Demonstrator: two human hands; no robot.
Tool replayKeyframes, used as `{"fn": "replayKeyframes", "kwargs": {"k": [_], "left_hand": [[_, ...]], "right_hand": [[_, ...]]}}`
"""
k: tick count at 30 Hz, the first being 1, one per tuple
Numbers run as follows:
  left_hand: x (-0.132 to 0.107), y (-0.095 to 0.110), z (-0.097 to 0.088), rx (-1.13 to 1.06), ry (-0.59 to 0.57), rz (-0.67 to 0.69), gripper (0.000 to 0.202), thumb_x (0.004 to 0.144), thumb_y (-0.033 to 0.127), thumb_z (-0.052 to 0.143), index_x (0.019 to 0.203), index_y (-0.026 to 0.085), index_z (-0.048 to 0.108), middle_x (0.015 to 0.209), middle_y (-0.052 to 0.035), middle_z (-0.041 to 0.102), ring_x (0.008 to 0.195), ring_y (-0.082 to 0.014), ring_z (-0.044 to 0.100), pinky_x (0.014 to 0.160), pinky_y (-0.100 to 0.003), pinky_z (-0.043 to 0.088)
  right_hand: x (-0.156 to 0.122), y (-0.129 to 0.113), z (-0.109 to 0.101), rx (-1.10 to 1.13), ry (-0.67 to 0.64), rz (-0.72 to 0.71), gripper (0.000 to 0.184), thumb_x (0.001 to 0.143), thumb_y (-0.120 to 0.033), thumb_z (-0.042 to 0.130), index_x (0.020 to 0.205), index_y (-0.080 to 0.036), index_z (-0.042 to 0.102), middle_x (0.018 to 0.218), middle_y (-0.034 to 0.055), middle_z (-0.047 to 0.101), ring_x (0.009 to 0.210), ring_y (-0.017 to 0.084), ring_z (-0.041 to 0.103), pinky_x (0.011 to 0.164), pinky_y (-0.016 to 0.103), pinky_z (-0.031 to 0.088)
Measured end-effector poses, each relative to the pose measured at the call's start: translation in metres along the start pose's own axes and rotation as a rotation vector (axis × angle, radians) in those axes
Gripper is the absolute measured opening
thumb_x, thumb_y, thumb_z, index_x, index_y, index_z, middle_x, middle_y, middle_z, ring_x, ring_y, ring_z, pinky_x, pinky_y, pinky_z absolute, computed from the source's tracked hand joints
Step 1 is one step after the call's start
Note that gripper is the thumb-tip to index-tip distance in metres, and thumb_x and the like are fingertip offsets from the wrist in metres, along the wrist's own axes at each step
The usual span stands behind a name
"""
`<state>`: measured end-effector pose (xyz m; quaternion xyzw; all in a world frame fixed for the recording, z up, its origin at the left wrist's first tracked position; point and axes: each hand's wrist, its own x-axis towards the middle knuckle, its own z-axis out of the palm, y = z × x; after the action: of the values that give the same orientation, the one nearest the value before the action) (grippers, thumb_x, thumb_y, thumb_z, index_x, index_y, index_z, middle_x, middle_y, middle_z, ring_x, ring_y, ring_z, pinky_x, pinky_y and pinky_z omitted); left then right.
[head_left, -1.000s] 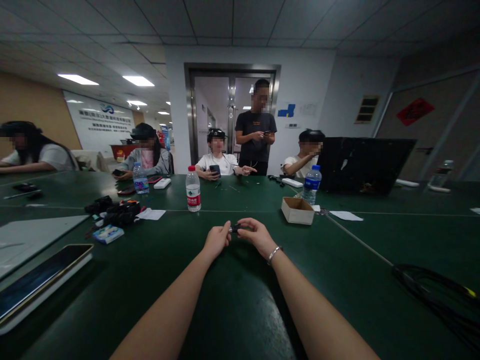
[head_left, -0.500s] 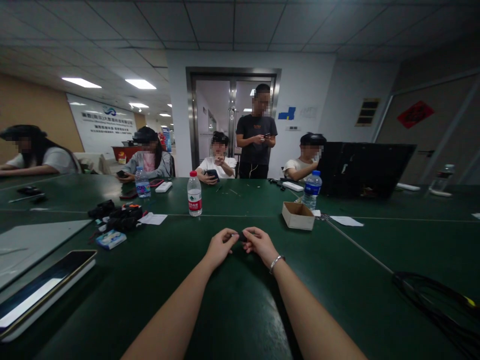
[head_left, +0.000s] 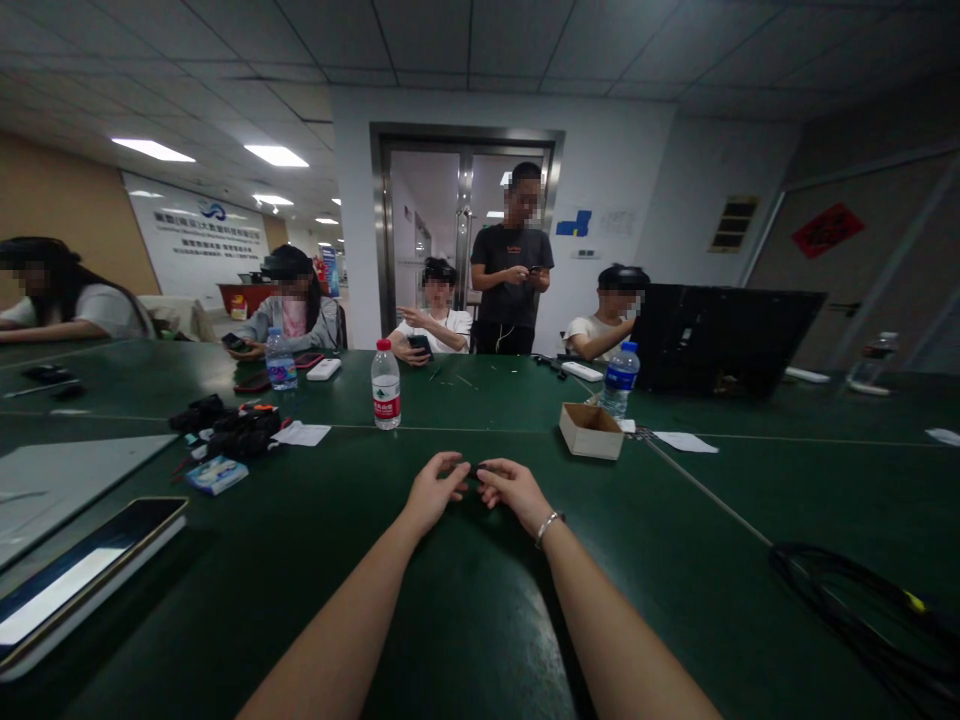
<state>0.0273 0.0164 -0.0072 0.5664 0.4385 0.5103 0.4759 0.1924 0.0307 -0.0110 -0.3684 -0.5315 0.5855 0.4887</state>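
Note:
My right hand (head_left: 516,490), with a silver bracelet at the wrist, pinches a small black object (head_left: 474,471) between thumb and fingers. The object is too small and too covered to name. My left hand (head_left: 435,495) is right beside it, its fingers curved and a little apart, the tips close to the object's left side. Whether they touch it I cannot tell. Both hands are just above the green table (head_left: 480,590), in the middle of the view.
A small open cardboard box (head_left: 591,445) and a blue-capped bottle (head_left: 621,378) stand to the right. Ahead is a red-capped bottle (head_left: 386,390). Left lie black gear (head_left: 232,430), a small blue-white pack (head_left: 217,474) and a phone (head_left: 82,580). A black cable (head_left: 847,600) coils at right. Several people are beyond.
My left fingers have loosened and drawn slightly away from the black object, which stays in my right hand. The view has shifted slightly. Across the table, a seated person's raised hand has moved left.

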Motion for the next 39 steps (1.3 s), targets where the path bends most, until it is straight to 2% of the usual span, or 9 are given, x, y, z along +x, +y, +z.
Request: {"fn": "replayKeyframes", "kwargs": {"k": [4,9,14,18,23,27,31,35,39], "left_hand": [[0.0008,-0.0042,0.0,0.086,-0.001,0.001,0.034,0.077,0.046,0.052,0.084,0.013,0.057,0.069,-0.0037,0.058,0.056,-0.0118,0.055,0.044,-0.019,0.039],[-0.0015,-0.0012,-0.0003,0.026,-0.035,0.064,0.038,0.072,0.042,0.06,0.101,0.019,0.053,0.093,-0.0056,0.058,0.075,-0.0141,0.058,0.054,-0.02,0.045],[-0.0013,-0.0006,0.0016,0.077,-0.007,0.02,0.03,0.077,0.044,0.052,0.086,0.015,0.055,0.071,-0.0021,0.055,0.06,-0.0117,0.054,0.046,-0.018,0.039],[-0.0013,-0.0008,-0.0003,0.037,-0.007,0.068,0.031,0.073,0.038,0.058,0.096,0.018,0.053,0.09,-0.0046,0.057,0.075,-0.0136,0.056,0.057,-0.021,0.046],[0.0005,-0.0018,-0.0023,0.075,-0.011,0.048,0.025,0.079,0.039,0.05,0.087,0.016,0.056,0.078,-0.0037,0.057,0.071,-0.0138,0.055,0.056,-0.021,0.044],[0.0018,-0.0031,-0.0029,0.012,0.004,0.06,0.03,0.073,0.035,0.059,0.097,0.017,0.055,0.096,-0.007,0.058,0.085,-0.0168,0.056,0.062,-0.022,0.046],[0.0007,-0.0038,-0.0032,0.024,-0.019,0.043,0.026,0.075,0.036,0.057,0.092,0.016,0.056,0.085,-0.0057,0.059,0.074,-0.0151,0.057,0.059,-0.023,0.045],[-0.0032,-0.0021,-0.0027,0.023,-0.015,0.107,0.028,0.073,0.034,0.061,0.096,0.018,0.056,0.095,-0.0064,0.06,0.087,-0.0175,0.057,0.071,-0.026,0.046],[-0.0062,0.0006,-0.002,0.037,-0.006,0.06,0.03,0.076,0.041,0.056,0.097,0.018,0.056,0.096,-0.0073,0.059,0.088,-0.0192,0.057,0.067,-0.027,0.047]], "right_hand": [[-0.002,-0.0021,0.0018,-0.016,0.002,0.001,0.046,0.059,-0.038,0.077,0.089,-0.009,0.058,0.058,0.0036,0.062,0.046,0.012,0.057,0.04,0.019,0.045],[-0.0024,-0.0026,0.0023,-0.015,0.014,0.009,0.045,0.061,-0.041,0.076,0.088,-0.01,0.058,0.056,0.0036,0.061,0.044,0.011,0.056,0.039,0.018,0.043],[0.0014,-0.0003,0.0017,-0.035,0.014,0.017,0.045,0.06,-0.042,0.076,0.087,-0.01,0.059,0.056,0.0031,0.061,0.044,0.012,0.055,0.039,0.019,0.043],[0.0035,0.0002,0.0016,-0.043,0.015,0.023,0.044,0.062,-0.043,0.074,0.087,-0.01,0.059,0.055,0.0036,0.061,0.043,0.011,0.055,0.039,0.019,0.043],[0.0039,0.0008,0.0022,-0.04,0.022,0.012,0.043,0.063,-0.043,0.073,0.086,-0.009,0.059,0.056,0.0041,0.061,0.044,0.011,0.055,0.039,0.018,0.042],[0.004,0.0004,0.0029,-0.045,0.034,0.01,0.043,0.062,-0.043,0.074,0.085,-0.009,0.059,0.054,0.0034,0.061,0.042,0.011,0.054,0.039,0.019,0.042],[0.0041,-0.0002,0.0035,-0.038,0.034,0.022,0.043,0.062,-0.043,0.074,0.084,-0.01,0.059,0.054,0.0032,0.061,0.042,0.011,0.054,0.039,0.019,0.042],[0.0052,0.0009,0.0041,-0.05,0.033,0.016,0.044,0.061,-0.045,0.073,0.084,-0.01,0.059,0.053,0.0027,0.06,0.041,0.011,0.054,0.038,0.019,0.041],[0.007,0.0029,0.0045,-0.088,0.017,0.019,0.045,0.061,-0.045,0.072,0.085,-0.009,0.059,0.051,0.0016,0.06,0.039,0.01,0.052,0.037,0.018,0.039]]}}
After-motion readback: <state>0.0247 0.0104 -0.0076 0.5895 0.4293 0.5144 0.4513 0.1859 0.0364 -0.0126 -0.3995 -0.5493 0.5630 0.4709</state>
